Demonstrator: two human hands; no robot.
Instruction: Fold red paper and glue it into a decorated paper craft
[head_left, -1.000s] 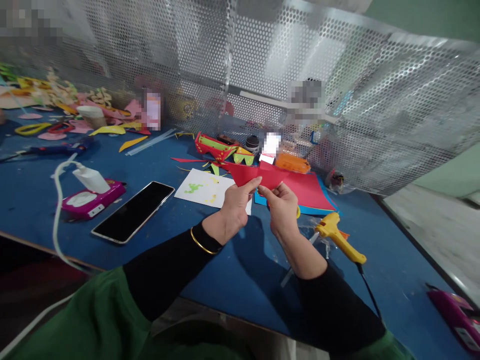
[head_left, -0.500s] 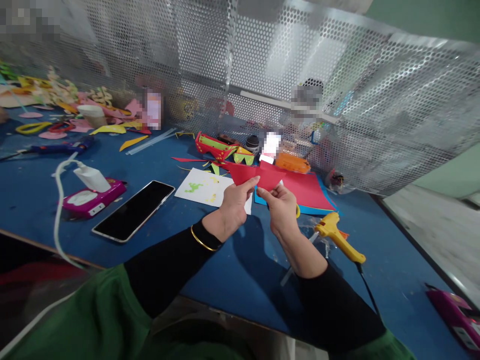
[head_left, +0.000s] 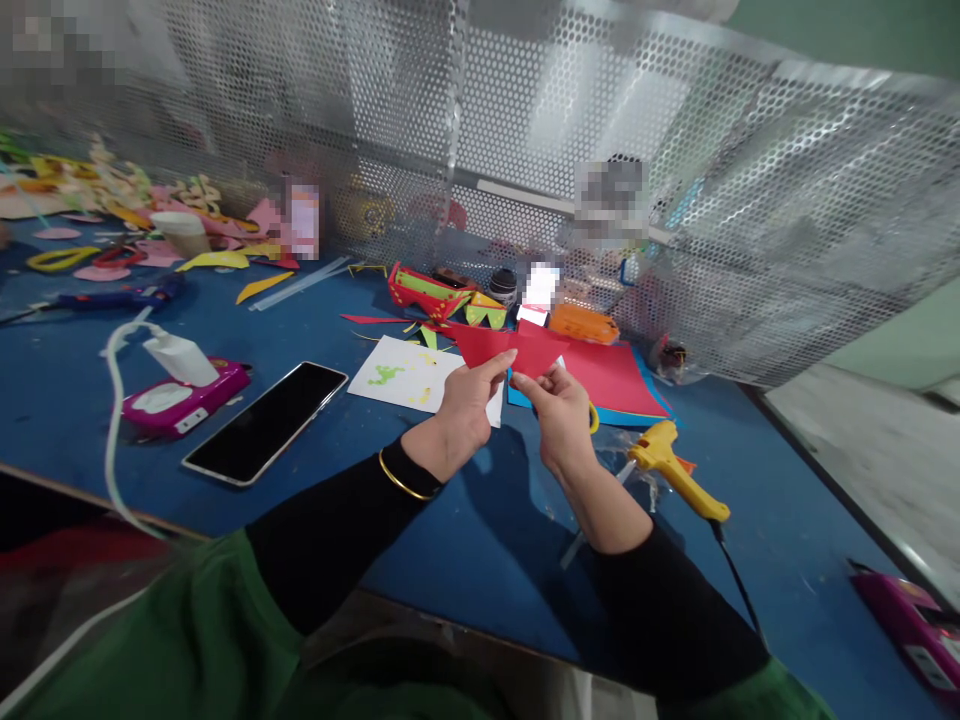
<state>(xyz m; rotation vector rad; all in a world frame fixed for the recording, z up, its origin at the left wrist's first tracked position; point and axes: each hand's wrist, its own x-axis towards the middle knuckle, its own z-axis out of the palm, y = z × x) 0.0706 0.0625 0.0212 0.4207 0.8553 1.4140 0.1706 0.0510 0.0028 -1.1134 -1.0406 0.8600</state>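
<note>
Both my hands grip one cut piece of red paper (head_left: pixel 534 348) above the table. My left hand (head_left: pixel 469 405) pinches its lower left edge between thumb and fingers. At the lower right edge my right hand (head_left: pixel 559 410) pinches it too, the two thumbs close together. Beneath and behind lie a white sheet with green and yellow spots (head_left: pixel 386 375) and larger red sheets (head_left: pixel 622 380) on blue ones. A yellow ring (head_left: pixel 594 417), perhaps a scissors handle, peeks out beside my right hand; the rest is hidden.
A yellow glue gun (head_left: pixel 679 470) lies right of my right forearm. Left are a black-screened phone (head_left: pixel 266 423), a purple power strip (head_left: pixel 187 405) with a white plug, and a blue glue gun (head_left: pixel 124 295). Red-green paper glasses (head_left: pixel 427 297) stand behind, before a perforated metal screen (head_left: pixel 405 130).
The view has shifted very slightly. My hands keep the same hold on the red paper, with hardly any visible movement.
</note>
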